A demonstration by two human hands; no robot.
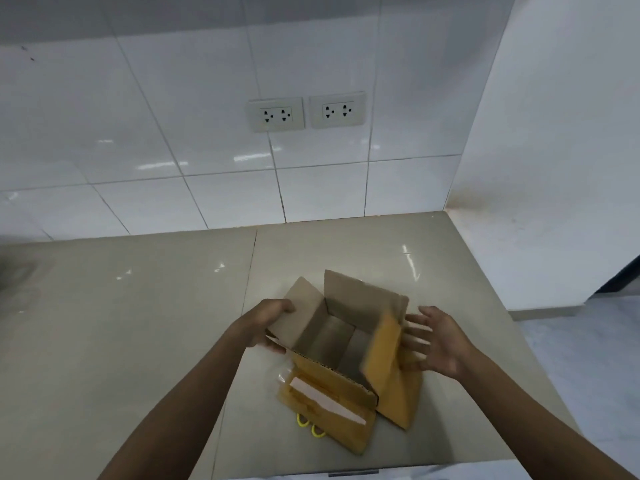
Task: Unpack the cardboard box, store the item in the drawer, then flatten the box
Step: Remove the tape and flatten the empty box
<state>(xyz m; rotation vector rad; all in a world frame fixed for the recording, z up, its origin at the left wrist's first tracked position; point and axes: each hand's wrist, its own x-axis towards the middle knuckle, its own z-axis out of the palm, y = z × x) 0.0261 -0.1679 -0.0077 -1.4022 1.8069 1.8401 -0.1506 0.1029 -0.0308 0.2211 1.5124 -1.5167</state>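
An open brown cardboard box stands on the grey countertop, its flaps spread and its inside showing nothing. My left hand grips the left flap, thumb on top and fingers underneath. My right hand is spread with straight fingers just right of the blurred right flap; contact is unclear. A flap with a white label lies toward me. Yellow loops of a small item peek out from under that near flap, mostly hidden.
White tiled wall with two double power sockets rises behind the counter. A white side wall closes off the right. The counter's right edge drops to a pale floor. A sliver of the front edge shows below the box.
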